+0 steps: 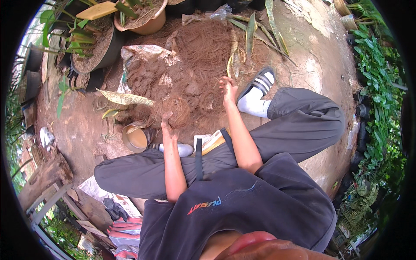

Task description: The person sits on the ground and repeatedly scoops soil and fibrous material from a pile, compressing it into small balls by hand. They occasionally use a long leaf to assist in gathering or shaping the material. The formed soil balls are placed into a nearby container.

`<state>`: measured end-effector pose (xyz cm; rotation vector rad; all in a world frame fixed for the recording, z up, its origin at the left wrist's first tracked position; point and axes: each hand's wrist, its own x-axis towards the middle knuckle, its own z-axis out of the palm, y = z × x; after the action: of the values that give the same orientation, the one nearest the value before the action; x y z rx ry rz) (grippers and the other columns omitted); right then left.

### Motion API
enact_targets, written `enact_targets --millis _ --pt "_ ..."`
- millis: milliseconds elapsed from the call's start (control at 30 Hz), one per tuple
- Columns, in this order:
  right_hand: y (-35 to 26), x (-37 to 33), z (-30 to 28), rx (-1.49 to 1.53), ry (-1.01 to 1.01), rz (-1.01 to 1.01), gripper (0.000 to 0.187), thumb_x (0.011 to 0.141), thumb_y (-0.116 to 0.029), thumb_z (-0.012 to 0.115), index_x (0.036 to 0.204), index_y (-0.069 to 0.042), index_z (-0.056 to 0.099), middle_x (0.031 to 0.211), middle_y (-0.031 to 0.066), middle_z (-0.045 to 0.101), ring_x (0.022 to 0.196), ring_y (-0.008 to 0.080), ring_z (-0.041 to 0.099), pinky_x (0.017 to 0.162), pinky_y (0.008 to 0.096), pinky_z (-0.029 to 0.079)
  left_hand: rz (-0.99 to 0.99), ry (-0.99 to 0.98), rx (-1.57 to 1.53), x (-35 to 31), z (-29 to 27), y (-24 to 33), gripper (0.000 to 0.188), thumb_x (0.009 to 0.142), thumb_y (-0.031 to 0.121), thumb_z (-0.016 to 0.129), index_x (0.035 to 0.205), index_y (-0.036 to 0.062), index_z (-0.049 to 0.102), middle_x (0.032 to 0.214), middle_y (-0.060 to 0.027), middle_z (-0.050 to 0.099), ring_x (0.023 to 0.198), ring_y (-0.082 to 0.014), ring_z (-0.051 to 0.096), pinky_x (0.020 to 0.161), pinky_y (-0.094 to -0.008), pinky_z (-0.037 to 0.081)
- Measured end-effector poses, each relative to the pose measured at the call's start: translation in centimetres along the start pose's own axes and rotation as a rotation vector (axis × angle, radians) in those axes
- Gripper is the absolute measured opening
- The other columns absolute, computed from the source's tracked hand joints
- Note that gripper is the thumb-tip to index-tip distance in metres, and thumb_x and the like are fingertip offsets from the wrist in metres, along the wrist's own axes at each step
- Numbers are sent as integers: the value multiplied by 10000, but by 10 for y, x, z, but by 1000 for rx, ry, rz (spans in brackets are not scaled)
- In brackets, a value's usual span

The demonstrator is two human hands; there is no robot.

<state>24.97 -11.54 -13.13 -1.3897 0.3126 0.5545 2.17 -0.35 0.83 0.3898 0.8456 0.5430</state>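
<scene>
My left hand [168, 126] cups the near side of a round ball of brown fibre [175, 110], thumb up against it; its other fingers are mostly hidden. From the ball's left side a pale, mottled long leaf [123, 98] sticks out; whether it is fixed in the ball I cannot tell. To the right, my right hand [229, 89] is raised beside my sandalled foot, fingers apart and nothing visible in them. Beyond both hands lies a heap of dark moist soil [149, 78], with a tangle of loose brown fibre [203, 43] behind it.
A tub of brownish liquid [135, 138] stands left of my left hand. Potted plants in a black pot [93, 50] and a terracotta-coloured pot [145, 19] are at the far left. Long leaves [251, 34] lie beyond my right foot. Green climbing plants [377, 99] line the right side.
</scene>
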Motion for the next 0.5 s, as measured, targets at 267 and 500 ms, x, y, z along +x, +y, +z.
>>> enact_targets --millis 267,500 --pt "-73 74 -29 -515 582 -382 262 740 -43 582 997 -57 631 807 116 653 741 247 635 675 400 480 -83 43 147 21 -26 -28 571 712 201 674 1230 16 523 1196 -118 591 1087 -264 576 936 -409 479" --pt "-52 165 -113 -587 155 314 338 797 -254 600 1006 12 613 882 128 704 656 207 645 597 377 525 -86 135 235 27 -24 -38 484 726 198 672 1168 34 565 1114 -95 617 1036 -251 586 892 -397 474"
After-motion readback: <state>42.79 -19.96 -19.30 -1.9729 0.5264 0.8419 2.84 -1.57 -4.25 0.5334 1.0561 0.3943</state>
